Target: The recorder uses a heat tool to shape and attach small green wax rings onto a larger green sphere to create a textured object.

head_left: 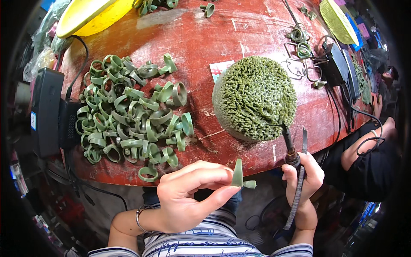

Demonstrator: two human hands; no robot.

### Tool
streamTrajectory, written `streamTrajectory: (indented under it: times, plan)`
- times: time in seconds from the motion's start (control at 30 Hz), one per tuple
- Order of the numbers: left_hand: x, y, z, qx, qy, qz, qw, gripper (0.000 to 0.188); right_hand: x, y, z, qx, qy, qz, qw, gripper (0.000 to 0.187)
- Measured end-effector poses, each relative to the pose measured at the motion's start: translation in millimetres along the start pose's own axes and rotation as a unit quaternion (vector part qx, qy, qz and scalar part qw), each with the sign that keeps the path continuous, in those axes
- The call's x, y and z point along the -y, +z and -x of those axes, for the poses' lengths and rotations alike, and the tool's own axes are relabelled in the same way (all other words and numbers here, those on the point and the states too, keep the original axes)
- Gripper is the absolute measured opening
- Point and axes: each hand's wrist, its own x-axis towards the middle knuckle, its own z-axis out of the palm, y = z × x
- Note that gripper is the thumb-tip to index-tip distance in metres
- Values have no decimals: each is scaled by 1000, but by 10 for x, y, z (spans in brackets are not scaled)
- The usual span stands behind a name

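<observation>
My left hand pinches a green wax ring between thumb and fingers, just off the table's near edge. It shows edge-on, with a short stub at its side. My right hand is closed around a soldering iron, whose dark tip meets the rim of a round green mass with a rough, pitted top. The same hand also holds a thin blade tool with a wrapped grey handle. Left of the mass lies a heap of similar green rings.
The worn red table carries a yellow basin at far left, a black box with cables at left, and black power boxes with cords at right. Another person's bare arm is at right. A yellow-green basket stands far right.
</observation>
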Motion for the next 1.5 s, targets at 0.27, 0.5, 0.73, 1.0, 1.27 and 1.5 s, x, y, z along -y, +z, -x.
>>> streamTrajectory:
  times: [0.27,0.5,0.73,1.0,1.27,1.5]
  plan:
    - [-42,-21,72,-16,-41,73,996,17,26,-28,-1,87,-110,-27,990,43]
    - [-2,-9,72,-27,-28,102,994,19,24,-22,15,114,-120,29,986,48]
    - [-18,-10,66,8,-26,36,999,17,56,-15,-6,128,-111,32,985,48]
    - [-33,17,53,2,-32,35,999,16,43,-16,-17,128,-101,5,987,49]
    - [-5,39,35,-3,-7,52,999,11,-25,-1,19,105,-93,-43,989,44]
    - [-56,26,87,-46,-26,64,997,14,-16,45,60,72,-16,-123,990,41]
